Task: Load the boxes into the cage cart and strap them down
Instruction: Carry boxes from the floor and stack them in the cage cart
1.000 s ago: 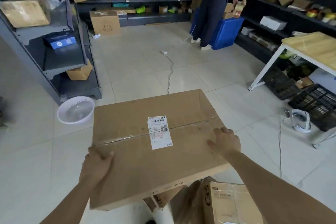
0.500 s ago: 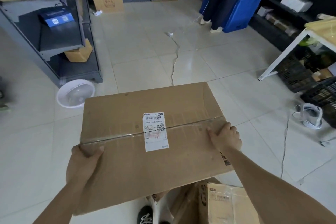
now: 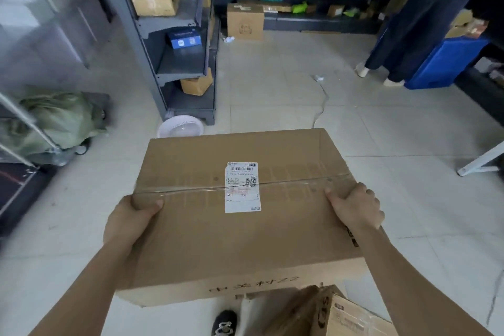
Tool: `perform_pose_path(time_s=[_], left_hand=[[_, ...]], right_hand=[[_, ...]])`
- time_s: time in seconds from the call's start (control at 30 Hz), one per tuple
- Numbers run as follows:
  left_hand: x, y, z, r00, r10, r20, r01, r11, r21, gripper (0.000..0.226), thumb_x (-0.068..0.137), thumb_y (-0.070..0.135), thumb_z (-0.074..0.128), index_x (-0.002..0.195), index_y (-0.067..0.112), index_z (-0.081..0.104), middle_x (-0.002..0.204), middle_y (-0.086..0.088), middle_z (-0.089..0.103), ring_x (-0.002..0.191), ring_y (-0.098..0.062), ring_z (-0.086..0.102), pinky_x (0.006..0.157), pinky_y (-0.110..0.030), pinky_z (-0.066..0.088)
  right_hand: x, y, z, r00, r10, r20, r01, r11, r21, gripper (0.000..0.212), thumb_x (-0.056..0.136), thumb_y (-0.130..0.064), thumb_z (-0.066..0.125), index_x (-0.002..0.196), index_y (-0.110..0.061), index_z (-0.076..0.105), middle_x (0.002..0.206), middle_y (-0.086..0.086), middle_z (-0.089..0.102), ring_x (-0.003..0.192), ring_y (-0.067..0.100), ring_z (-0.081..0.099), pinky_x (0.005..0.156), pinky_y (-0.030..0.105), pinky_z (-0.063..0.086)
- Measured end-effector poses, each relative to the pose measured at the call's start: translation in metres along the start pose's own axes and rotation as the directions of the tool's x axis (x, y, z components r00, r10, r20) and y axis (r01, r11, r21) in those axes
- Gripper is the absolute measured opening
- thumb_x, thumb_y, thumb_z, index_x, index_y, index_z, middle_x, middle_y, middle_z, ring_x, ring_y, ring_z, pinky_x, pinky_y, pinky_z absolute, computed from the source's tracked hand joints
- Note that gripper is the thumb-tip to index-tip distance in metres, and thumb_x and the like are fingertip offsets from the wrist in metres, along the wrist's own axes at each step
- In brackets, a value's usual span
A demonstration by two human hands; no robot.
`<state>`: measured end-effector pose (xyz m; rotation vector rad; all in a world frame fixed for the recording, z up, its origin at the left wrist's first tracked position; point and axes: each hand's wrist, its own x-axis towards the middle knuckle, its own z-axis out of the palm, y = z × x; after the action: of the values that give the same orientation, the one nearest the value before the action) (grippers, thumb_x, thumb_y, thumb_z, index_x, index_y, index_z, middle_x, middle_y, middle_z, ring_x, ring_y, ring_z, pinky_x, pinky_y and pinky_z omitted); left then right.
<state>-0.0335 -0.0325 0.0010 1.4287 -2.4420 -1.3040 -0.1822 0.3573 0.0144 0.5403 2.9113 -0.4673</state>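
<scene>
a: far left, a wheeled metal frame (image 3: 62, 150), blurred, maybe the cart, can't tell. left hand (image 3: 128, 224) clamps the left edge of the box (image 3: 245, 240), thumb on top.
b: mid-carry, i'd say! right hand (image 3: 357, 207) grips the right edge. next: swing left, set it inside. second box (image 3: 343, 314) waits lower right.
</scene>
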Motion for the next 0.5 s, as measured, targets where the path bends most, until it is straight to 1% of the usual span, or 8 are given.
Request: perform_pose_path(time_s=[0.17, 0.2, 0.27, 0.3, 0.33, 0.4, 0.43, 0.5], left_hand=[[-0.016, -0.031, -0.066, 0.992, -0.061, -0.113, 0.053, 0.996, -0.076, 0.058, 0.068, 0.059, 0.068, 0.11, 0.02, 0.059, 0.102, -0.003, 0.067, 0.092, -0.028, 0.062, 0.084, -0.048, 0.053], [-0.022, -0.038, -0.082, 0.987, -0.073, -0.145, 0.06, 0.994, -0.094, 0.056, 0.068, 0.058, 0.069, 0.107, 0.018, 0.059, 0.101, -0.002, 0.067, 0.09, -0.028, 0.062, 0.084, -0.048, 0.053], [-0.034, -0.051, -0.112, 0.972, -0.094, -0.214, 0.064, 0.988, -0.142, 0.043, 0.077, 0.046, 0.073, 0.103, 0.015, 0.058, 0.099, -0.002, 0.065, 0.09, -0.028, 0.06, 0.086, -0.046, 0.05], [-0.039, -0.061, -0.127, 0.962, -0.106, -0.252, 0.065, 0.984, -0.168, 0.042, 0.079, 0.04, 0.074, 0.107, 0.015, 0.057, 0.1, -0.003, 0.063, 0.092, -0.029, 0.059, 0.086, -0.044, 0.049], [-0.045, -0.071, -0.141, 0.948, -0.128, -0.292, 0.07, 0.978, -0.198, 0.048, 0.08, 0.037, 0.075, 0.116, 0.013, 0.055, 0.104, -0.005, 0.061, 0.097, -0.03, 0.058, 0.085, -0.042, 0.047], [-0.057, -0.093, -0.173, 0.91, -0.195, -0.366, 0.105, 0.962, -0.251, 0.068, 0.08, 0.038, 0.075, 0.132, 0.009, 0.043, 0.119, -0.013, 0.057, 0.111, -0.035, 0.055, 0.087, -0.042, 0.042], [-0.062, -0.106, -0.189, 0.891, -0.228, -0.392, 0.123, 0.954, -0.273, 0.074, 0.079, 0.041, 0.076, 0.135, 0.009, 0.039, 0.126, -0.016, 0.054, 0.115, -0.036, 0.053, 0.09, -0.043, 0.042], [-0.073, -0.135, -0.222, 0.855, -0.286, -0.433, 0.155, 0.937, -0.314, 0.08, 0.076, 0.045, 0.076, 0.136, 0.009, 0.037, 0.131, -0.017, 0.053, 0.116, -0.037, 0.053, 0.094, -0.045, 0.044]], right_hand=[[-0.03, -0.054, -0.003, 0.988, -0.157, 0.011, 0.156, 0.986, 0.059, 0.083, 0.082, -0.064, 0.056, 0.136, -0.004, 0.041, 0.133, 0.016, 0.049, 0.124, 0.036, 0.045, 0.099, 0.048, 0.037], [-0.039, -0.068, -0.003, 0.98, -0.196, 0.019, 0.195, 0.979, 0.066, 0.085, 0.082, -0.065, 0.056, 0.137, -0.003, 0.039, 0.135, 0.016, 0.049, 0.125, 0.037, 0.045, 0.099, 0.048, 0.037], [-0.057, -0.097, -0.002, 0.96, -0.277, 0.036, 0.274, 0.959, 0.074, 0.085, 0.083, -0.065, 0.055, 0.138, -0.003, 0.039, 0.136, 0.017, 0.048, 0.125, 0.038, 0.045, 0.098, 0.047, 0.038], [-0.067, -0.113, -0.002, 0.947, -0.318, 0.043, 0.314, 0.947, 0.072, 0.084, 0.083, -0.065, 0.054, 0.138, -0.003, 0.039, 0.136, 0.018, 0.048, 0.124, 0.038, 0.046, 0.098, 0.047, 0.039], [-0.078, -0.129, -0.001, 0.932, -0.359, 0.044, 0.355, 0.932, 0.073, 0.084, 0.083, -0.065, 0.054, 0.138, -0.003, 0.04, 0.135, 0.018, 0.049, 0.124, 0.038, 0.047, 0.097, 0.046, 0.04], [-0.103, -0.162, 0.004, 0.899, -0.437, 0.033, 0.434, 0.897, 0.085, 0.084, 0.082, -0.066, 0.055, 0.136, -0.003, 0.042, 0.133, 0.018, 0.051, 0.123, 0.039, 0.048, 0.096, 0.046, 0.042], [-0.117, -0.178, 0.007, 0.88, -0.473, 0.029, 0.469, 0.878, 0.093, 0.084, 0.081, -0.066, 0.056, 0.136, -0.003, 0.043, 0.132, 0.018, 0.051, 0.122, 0.039, 0.048, 0.095, 0.046, 0.042], [-0.147, -0.21, 0.014, 0.842, -0.539, 0.031, 0.534, 0.839, 0.107, 0.083, 0.081, -0.065, 0.057, 0.135, -0.004, 0.044, 0.132, 0.018, 0.051, 0.121, 0.038, 0.049, 0.095, 0.047, 0.042]])
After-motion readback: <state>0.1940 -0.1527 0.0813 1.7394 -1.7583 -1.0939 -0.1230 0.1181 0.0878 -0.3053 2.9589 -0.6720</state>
